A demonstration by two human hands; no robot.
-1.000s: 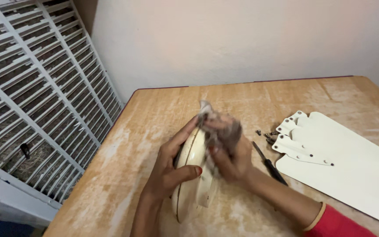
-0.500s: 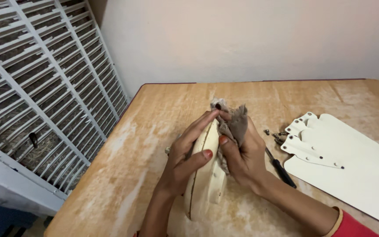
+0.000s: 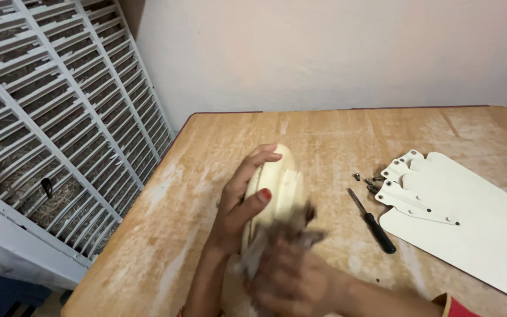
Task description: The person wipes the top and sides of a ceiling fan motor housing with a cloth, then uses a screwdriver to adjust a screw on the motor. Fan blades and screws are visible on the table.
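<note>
A cream, round, disc-like fan housing point(image 3: 281, 182) stands on its edge on the wooden table point(image 3: 335, 135). My left hand point(image 3: 239, 202) grips it from the left, thumb on its front face and fingers over the top rim. My right hand point(image 3: 291, 282) is blurred at the lower part of the housing and holds a grey cloth point(image 3: 286, 235) against it.
A black-handled screwdriver point(image 3: 374, 222) lies right of the housing, with several small screws point(image 3: 368, 181) beyond it. Cream fan blades point(image 3: 470, 217) with brackets are stacked at the right. A white slatted cooler panel point(image 3: 48, 117) stands along the table's left side.
My right hand with the cloth has swept from the top of the housing down to its lower part, toward me. My left hand keeps its grip.
</note>
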